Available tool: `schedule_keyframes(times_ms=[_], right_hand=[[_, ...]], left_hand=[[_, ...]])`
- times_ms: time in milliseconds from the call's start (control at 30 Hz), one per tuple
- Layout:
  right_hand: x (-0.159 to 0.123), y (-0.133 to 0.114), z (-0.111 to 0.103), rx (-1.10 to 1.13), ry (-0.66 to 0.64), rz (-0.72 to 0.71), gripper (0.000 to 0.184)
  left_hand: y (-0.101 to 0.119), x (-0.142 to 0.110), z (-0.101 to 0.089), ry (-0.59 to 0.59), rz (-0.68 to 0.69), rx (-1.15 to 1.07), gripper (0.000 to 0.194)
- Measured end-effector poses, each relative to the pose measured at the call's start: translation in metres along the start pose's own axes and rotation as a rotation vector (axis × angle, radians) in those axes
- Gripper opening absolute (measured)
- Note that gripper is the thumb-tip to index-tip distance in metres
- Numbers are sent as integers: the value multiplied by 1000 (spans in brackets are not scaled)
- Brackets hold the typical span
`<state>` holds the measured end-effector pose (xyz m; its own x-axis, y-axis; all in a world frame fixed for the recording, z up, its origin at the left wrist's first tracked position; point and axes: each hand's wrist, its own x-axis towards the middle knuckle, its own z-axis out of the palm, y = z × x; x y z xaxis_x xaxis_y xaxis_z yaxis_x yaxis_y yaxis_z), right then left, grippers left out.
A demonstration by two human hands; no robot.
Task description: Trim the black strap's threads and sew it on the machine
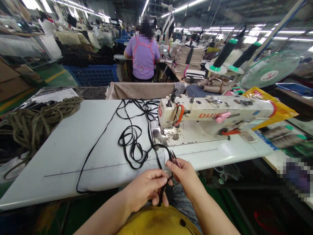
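My left hand (149, 184) is closed around a narrow black strap (150, 138) at the table's front edge, and a length of it hangs below my fingers. Close beside it, my right hand (183, 173) holds a small pair of thread snips (174, 159), blades pointing up and away. The strap also bends past my right fingertips; whether they pinch it too is unclear. More of the strap lies in loose loops across the white table (70, 140) and runs back beside the sewing machine's (190, 112) needle area.
Olive-brown straps (36, 127) lie heaped at the table's left end. Behind the table stands a beige fabric-lined bin (141, 89). Black thread cones (223, 55) and a green fan (271, 70) are at the right. A person in purple (144, 55) sits ahead, facing away.
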<state>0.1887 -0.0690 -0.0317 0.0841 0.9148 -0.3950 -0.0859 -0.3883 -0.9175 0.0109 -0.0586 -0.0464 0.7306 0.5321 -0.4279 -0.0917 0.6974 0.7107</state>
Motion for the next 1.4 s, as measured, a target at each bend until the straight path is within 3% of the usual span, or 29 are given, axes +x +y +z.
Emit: schedule_keyframes(times_ms=[233, 367, 533, 767, 867, 1000, 1167, 1333, 1400], right_hand=[[5, -3, 3, 286, -45, 47, 46], [7, -5, 3, 308, -84, 35, 49], [6, -10, 4, 233, -160, 33, 50], [5, -9, 3, 122, -80, -9, 53], [1, -11, -2, -31, -8, -81, 43], [-8, -13, -7, -282, -49, -152, 36], [-19, -13, -10, -336, -55, -127, 36], [-27, -11, -17, -351, -236, -77, 37], [-30, -8, -20, -404, -270, -62, 34]], left_hand=[[3, -2, -6, 92, 111, 235, 41], [5, 1, -5, 109, 151, 242, 45], [5, 3, -3, 123, 167, 224, 45], [11, 3, -1, 155, 239, 214, 36], [13, 4, -1, 224, 248, 268, 31], [10, 8, -2, 274, 259, 318, 26], [10, 10, 4, 205, 237, 238, 23], [13, 4, 9, 5, 251, -60, 32], [12, 4, 8, 48, 276, -79, 33]])
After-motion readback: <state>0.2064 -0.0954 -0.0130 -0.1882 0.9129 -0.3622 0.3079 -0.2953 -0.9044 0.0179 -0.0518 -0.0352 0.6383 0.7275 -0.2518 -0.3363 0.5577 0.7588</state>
